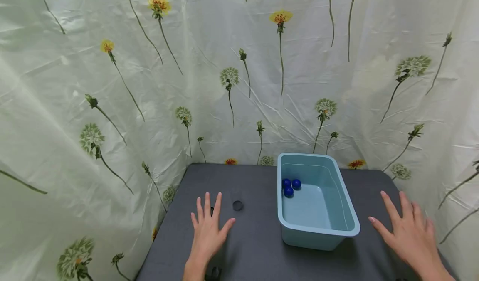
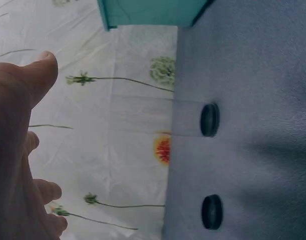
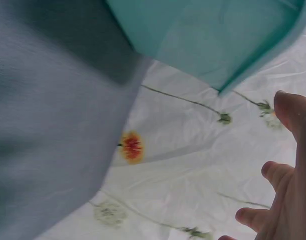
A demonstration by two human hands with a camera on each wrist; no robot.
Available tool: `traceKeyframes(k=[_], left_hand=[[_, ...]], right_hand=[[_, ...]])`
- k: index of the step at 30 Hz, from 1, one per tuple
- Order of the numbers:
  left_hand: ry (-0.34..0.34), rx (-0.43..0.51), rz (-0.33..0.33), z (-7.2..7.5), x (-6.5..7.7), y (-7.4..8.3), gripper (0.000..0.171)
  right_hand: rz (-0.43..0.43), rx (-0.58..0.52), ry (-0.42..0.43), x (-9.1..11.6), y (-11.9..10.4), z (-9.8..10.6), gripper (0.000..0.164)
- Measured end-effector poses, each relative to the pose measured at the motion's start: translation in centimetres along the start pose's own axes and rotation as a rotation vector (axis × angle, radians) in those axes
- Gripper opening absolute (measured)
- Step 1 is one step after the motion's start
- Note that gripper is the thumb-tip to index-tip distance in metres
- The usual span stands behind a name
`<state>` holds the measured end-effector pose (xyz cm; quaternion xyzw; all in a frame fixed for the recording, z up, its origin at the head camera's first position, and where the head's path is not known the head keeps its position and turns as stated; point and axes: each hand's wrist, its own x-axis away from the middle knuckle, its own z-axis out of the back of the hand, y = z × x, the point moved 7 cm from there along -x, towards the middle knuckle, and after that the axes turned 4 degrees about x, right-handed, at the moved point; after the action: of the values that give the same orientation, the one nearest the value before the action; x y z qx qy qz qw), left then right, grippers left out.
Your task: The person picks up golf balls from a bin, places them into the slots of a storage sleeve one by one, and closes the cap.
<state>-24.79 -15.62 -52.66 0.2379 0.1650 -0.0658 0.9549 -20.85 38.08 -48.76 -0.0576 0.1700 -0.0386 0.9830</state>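
My left hand (image 1: 208,236) is held with fingers spread over the left part of the table, holding nothing. Just beyond its fingers stands a clear tube (image 2: 188,118) with a round black base (image 1: 237,205). A second black base (image 2: 212,212) shows in the left wrist view; in the head view the left fingers mostly cover it. My right hand (image 1: 411,235), also empty with spread fingers, is to the right of a light blue plastic bin (image 1: 316,229), apart from it. Inside the bin, several dark blue balls (image 1: 288,191) lie together by its left wall.
The dark grey table (image 1: 258,239) ends at a white curtain (image 1: 209,85) with printed flowers, which hangs behind it and along both sides. A small dark object (image 1: 215,272) lies beside my left wrist at the bottom of the head view.
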Motion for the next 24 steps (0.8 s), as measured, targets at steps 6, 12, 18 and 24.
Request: traceKeyframes(k=[6, 12, 18, 24], left_hand=[[-0.043, 0.103, 0.013, -1.4, -0.7, -0.4, 0.092], [0.018, 0.138, -0.065, -1.3, -2.6, 0.2, 0.091], [0.027, 0.203, -0.057, -1.4, -3.7, -0.2, 0.090], [0.024, 0.375, -0.020, -2.5, -4.6, -0.8, 0.092]], right_hand=[[0.083, -0.033, -0.003, -3.6, -2.0, 1.7, 0.100], [0.215, -0.098, 0.014, -7.9, -4.9, 3.6, 0.095], [0.340, -0.233, -0.066, -10.9, -8.4, 4.3, 0.089], [0.426, -0.302, -0.193, -13.5, -12.3, 3.5, 0.081]])
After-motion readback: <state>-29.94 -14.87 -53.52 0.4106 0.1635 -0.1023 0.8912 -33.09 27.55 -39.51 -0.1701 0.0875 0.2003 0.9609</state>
